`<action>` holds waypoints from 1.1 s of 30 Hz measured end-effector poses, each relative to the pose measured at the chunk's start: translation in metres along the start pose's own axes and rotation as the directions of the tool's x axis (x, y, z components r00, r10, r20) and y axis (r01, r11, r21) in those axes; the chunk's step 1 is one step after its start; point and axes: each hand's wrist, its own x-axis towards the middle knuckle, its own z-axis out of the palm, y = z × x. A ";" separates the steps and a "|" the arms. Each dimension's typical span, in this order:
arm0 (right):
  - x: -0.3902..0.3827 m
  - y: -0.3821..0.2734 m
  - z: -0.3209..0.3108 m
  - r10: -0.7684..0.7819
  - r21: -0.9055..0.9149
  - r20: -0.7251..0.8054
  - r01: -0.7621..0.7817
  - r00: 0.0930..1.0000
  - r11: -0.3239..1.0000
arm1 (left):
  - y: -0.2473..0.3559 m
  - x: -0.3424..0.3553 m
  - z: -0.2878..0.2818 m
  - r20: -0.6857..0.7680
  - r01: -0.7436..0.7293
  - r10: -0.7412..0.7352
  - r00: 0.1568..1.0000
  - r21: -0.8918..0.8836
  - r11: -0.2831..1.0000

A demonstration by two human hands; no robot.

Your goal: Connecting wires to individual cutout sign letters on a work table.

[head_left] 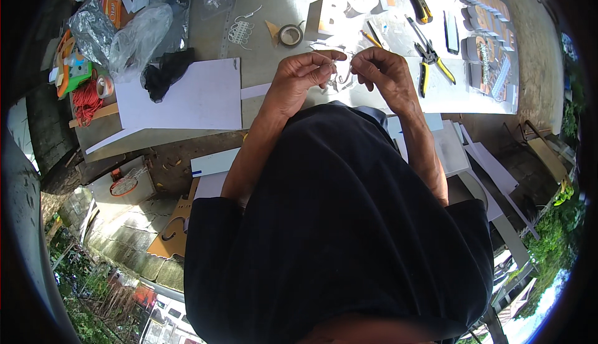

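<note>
My left hand (pixel 302 76) is raised over the near edge of the metal table, thumb and fingers pinched on a thin pale wire (pixel 334 68). Facing it, a small gap away, my right hand (pixel 383 73) has its thumb and fingertips pinched together too; what lies between them is too small to make out. Below and between the hands, pale loops of wire (pixel 341 83) lie in bright glare. A roll of dark tape (pixel 290 35) sits beyond my left hand, next to a block-shaped letter (pixel 324 19). Yellow-and-black wire strippers (pixel 430 60) lie to the right of my right hand.
A yellow utility knife (pixel 417 0), a phone-like dark slab (pixel 451 32) and several block letters (pixel 483 7) occupy the right side. A white board (pixel 187 104), black cloth (pixel 167 73), plastic bags (pixel 142 38) and red cord (pixel 87 102) lie left. Bundled white wire (pixel 242 31) lies behind.
</note>
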 end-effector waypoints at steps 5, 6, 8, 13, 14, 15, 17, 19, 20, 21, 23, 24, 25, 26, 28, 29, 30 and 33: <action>-0.004 0.005 0.008 0.005 -0.156 0.008 -0.004 1.000 0.988 | -0.010 0.000 0.003 -0.152 0.175 -0.202 0.968 -0.177 0.969; -0.004 0.007 0.010 0.005 -0.154 0.008 -0.003 1.000 0.988 | -0.011 0.001 0.004 -0.153 0.175 -0.203 0.967 -0.175 0.969; -0.004 0.011 0.012 0.013 -0.105 -0.016 -0.015 1.000 0.994 | -0.010 0.000 0.006 -0.080 0.224 -0.245 0.966 -0.210 0.952; -0.006 0.016 0.015 -0.046 -0.193 -0.005 0.044 0.999 0.980 | -0.008 -0.002 0.010 -0.176 0.200 -0.177 0.968 0.122 0.972; -0.006 0.016 0.015 -0.051 -0.214 -0.004 0.049 0.999 0.976 | -0.007 -0.002 0.011 -0.223 0.189 -0.139 0.965 0.225 0.956; -0.007 0.018 0.015 -0.049 -0.213 -0.004 0.047 0.999 0.976 | -0.005 -0.002 0.012 -0.223 0.191 -0.141 0.965 0.225 0.955; -0.007 0.021 0.015 -0.042 -0.189 -0.004 0.041 0.999 0.981 | -0.004 -0.002 0.013 -0.214 0.130 -0.054 0.975 0.355 0.926; -0.008 0.021 0.016 -0.029 -0.181 -0.001 0.029 1.000 0.983 | -0.006 -0.003 0.014 -0.217 0.111 -0.032 0.976 0.364 0.925; -0.009 0.021 0.016 -0.017 -0.173 0.000 0.017 1.000 0.985 | -0.008 -0.003 0.014 -0.218 0.092 -0.010 0.976 0.372 0.924; -0.010 0.020 0.017 -0.017 -0.174 0.000 0.016 1.000 0.985 | -0.011 -0.004 0.013 -0.218 0.092 -0.010 0.976 0.372 0.924; -0.013 0.017 0.019 -0.025 -0.152 -0.042 0.018 0.999 0.988 | -0.017 -0.004 0.010 -0.251 0.041 0.082 0.965 0.451 0.892; -0.014 0.017 0.020 -0.024 -0.151 -0.043 0.018 0.999 0.988 | -0.019 -0.004 0.009 -0.250 0.042 0.081 0.965 0.451 0.891; -0.015 0.017 0.021 -0.026 -0.138 -0.051 0.018 0.998 0.990 | -0.020 -0.003 0.008 -0.268 0.047 0.078 0.960 0.431 0.901; -0.016 0.017 0.021 -0.026 -0.125 -0.059 0.019 0.998 0.992 | -0.021 -0.003 0.008 -0.286 0.052 0.074 0.955 0.411 0.910; -0.019 0.017 0.021 -0.046 -0.127 -0.062 0.038 0.997 0.991 | -0.021 -0.004 0.008 -0.299 0.068 0.068 0.952 0.422 0.904; -0.020 0.018 0.021 -0.065 -0.130 -0.067 0.056 0.996 0.990 | -0.021 -0.005 0.007 -0.310 0.084 0.060 0.949 0.431 0.898; -0.021 0.017 0.019 -0.063 -0.131 -0.066 0.054 0.996 0.990 | -0.021 -0.005 0.008 -0.311 0.084 0.060 0.949 0.430 0.899; -0.026 0.017 0.014 -0.058 -0.119 -0.035 0.054 0.998 0.991 | -0.022 -0.004 0.007 -0.349 0.033 0.111 0.931 0.382 0.923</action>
